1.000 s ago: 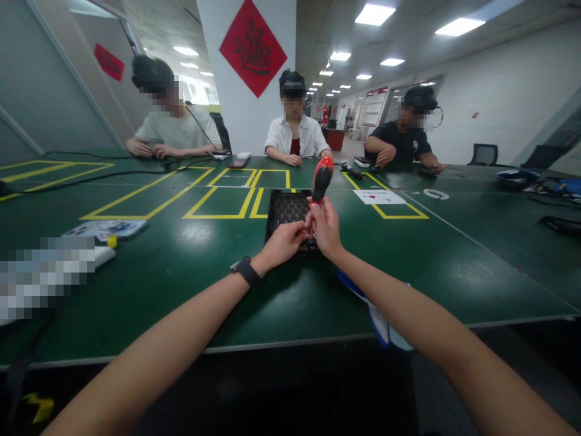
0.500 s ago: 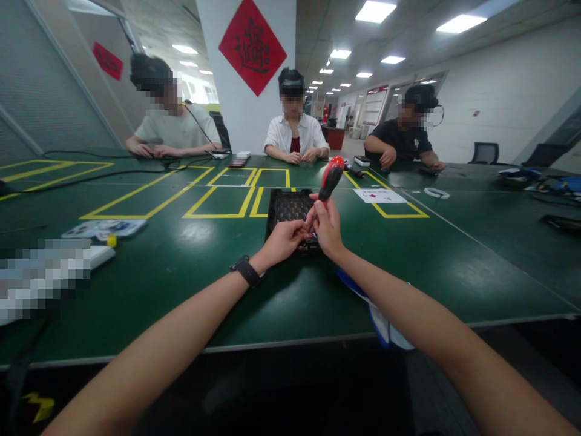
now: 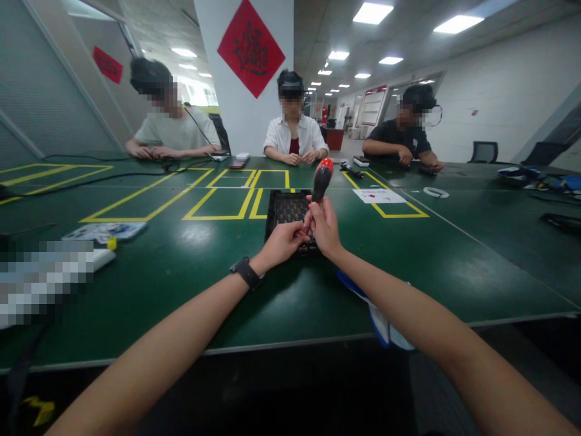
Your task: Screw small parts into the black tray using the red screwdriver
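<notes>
My right hand [image 3: 325, 229] is closed around the lower part of a screwdriver [image 3: 322, 180], just below its red and black handle. The handle points up and the shaft runs down between my hands. At the shaft's lower end my left hand [image 3: 287, 240], with a dark watch on the wrist, pinches with thumb and fingertips; what sits in that pinch is too small to make out. Both hands are over the near edge of a black tray [image 3: 273, 209] with a dark, patterned inside holding small bits. My fingers hide the screwdriver's tip.
The green table [image 3: 218, 315] carries yellow tape outlines. A blue and white cloth [image 3: 379, 318] hangs over the near edge under my right forearm. A phone [image 3: 106, 231] lies to the left. A white paper [image 3: 379, 195] and a white ring [image 3: 436, 192] lie right. Three people sit opposite.
The screwdriver's handle has swung a little left and stands more upright. My right hand shifted slightly with it; my left hand stays in place.
</notes>
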`<state>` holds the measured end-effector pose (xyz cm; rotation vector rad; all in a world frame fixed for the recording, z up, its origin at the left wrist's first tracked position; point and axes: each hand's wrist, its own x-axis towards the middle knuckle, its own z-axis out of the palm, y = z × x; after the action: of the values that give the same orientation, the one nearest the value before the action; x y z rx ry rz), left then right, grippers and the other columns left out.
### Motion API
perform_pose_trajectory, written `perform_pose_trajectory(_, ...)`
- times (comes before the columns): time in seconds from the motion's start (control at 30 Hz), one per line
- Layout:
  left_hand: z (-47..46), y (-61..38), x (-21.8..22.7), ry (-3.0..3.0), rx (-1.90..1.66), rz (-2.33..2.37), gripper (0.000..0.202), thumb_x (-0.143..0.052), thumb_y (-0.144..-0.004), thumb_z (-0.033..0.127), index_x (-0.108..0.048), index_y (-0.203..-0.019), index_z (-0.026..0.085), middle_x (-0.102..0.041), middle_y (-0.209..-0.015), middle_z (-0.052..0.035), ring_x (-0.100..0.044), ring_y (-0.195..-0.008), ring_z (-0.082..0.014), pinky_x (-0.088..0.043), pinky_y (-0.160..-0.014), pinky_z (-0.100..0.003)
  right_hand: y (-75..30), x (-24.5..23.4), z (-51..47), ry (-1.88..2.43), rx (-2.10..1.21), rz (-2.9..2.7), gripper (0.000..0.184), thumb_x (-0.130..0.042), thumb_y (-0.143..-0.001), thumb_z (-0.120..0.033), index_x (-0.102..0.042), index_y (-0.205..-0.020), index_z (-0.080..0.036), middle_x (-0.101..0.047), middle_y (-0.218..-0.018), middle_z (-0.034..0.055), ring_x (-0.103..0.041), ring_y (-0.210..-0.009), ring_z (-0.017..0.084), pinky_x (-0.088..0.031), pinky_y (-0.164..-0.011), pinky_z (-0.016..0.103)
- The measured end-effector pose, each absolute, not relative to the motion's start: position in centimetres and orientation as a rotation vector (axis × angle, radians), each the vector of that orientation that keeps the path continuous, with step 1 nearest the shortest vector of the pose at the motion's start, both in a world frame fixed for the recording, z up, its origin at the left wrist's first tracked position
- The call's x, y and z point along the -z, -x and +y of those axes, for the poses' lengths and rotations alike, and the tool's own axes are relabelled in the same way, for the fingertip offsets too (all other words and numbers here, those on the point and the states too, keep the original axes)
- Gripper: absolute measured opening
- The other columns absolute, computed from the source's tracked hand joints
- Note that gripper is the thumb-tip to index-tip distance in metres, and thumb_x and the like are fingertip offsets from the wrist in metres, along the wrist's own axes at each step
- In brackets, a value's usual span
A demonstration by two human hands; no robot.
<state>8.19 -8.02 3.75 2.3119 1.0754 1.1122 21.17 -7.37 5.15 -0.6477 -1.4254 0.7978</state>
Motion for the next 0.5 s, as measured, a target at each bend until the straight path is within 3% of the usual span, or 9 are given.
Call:
perform_pose_trajectory(0.17,-8.14,-8.31,-3.85,-2.301,-1.072,0.967,0.012,-0.05,-0.082,0.019,-0.06,-0.08,0.012,-0.063,-0.074,-0.0012,-0.055,-0.067,-0.0116,-0.041,-0.064,-0.022,-21.3,-5.07,-7.19,0.636,-0.804,-1.433,0.033,-0.041,-0.088,-0.048,-0.049,-0.106,-0.021,-0.047,-0.055,-0.0068,-0.037,-0.039,0.005,-0.029,-0.04,0.018)
perform_pose_trajectory(0.37,-8.16,-8.37,-3.92,-2.315,-1.167,1.092,0.016,-0.064,-0.075,0.028,-0.058,-0.078,0.013,-0.061,-0.073,-0.0007,-0.053,-0.065,-0.0116,-0.04,-0.061,-0.022,-21.06,-5.22,-7.55,0.623,-0.747,-1.407,0.028,-0.041,-0.089,-0.045,-0.047,-0.102,-0.021,-0.046,-0.053,-0.0078,-0.038,-0.041,0.005,-0.032,-0.043,0.018)
perform_pose_trajectory(0.5,-8.35,-8.2,-3.83,-2.413,-1.141,1.187,0.013,-0.058,-0.08,0.027,-0.056,-0.077,0.014,-0.06,-0.072,-0.0004,-0.052,-0.064,-0.0115,-0.039,-0.06,-0.022,-21.03,-5.2,-7.58,0.631,-0.719,-1.394,0.027,-0.04,-0.09,-0.044,-0.046,-0.104,-0.022,-0.046,-0.055,-0.0074,-0.039,-0.043,0.005,-0.032,-0.044,0.018)
